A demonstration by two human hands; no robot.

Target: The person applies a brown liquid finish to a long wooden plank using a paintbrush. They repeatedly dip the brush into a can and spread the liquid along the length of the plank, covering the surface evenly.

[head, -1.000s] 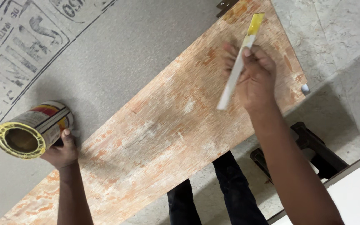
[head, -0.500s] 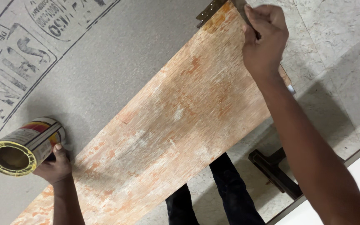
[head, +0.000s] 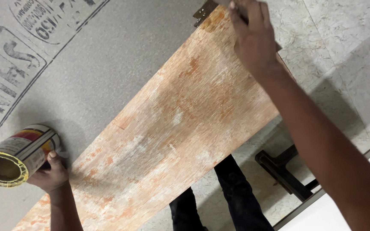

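Note:
My left hand [head: 50, 175] grips a round tin can [head: 16, 156] with a yellow rim, tilted on its side on the grey sheet [head: 108, 60] at the lower left. A long orange-and-white streaked wooden board [head: 172, 115] lies diagonally across the view. My right hand [head: 251, 36] is closed at the board's far end near the top edge; a thin dark strip shows by its fingers, mostly hidden. A dark metal hinge [head: 204, 12] sits at the board's far corner.
The grey sheet carries dark stamped markings [head: 9, 51] at the upper left. Below the board are my dark trouser legs [head: 223, 201], a black stand [head: 285, 173] and a pale marbled floor [head: 347, 55]. A white surface [head: 365, 192] lies at the lower right.
My right hand moved up from the board's middle to its far end; the white stick with the yellow tip is now mostly hidden. The can and left hand shifted left and down in view.

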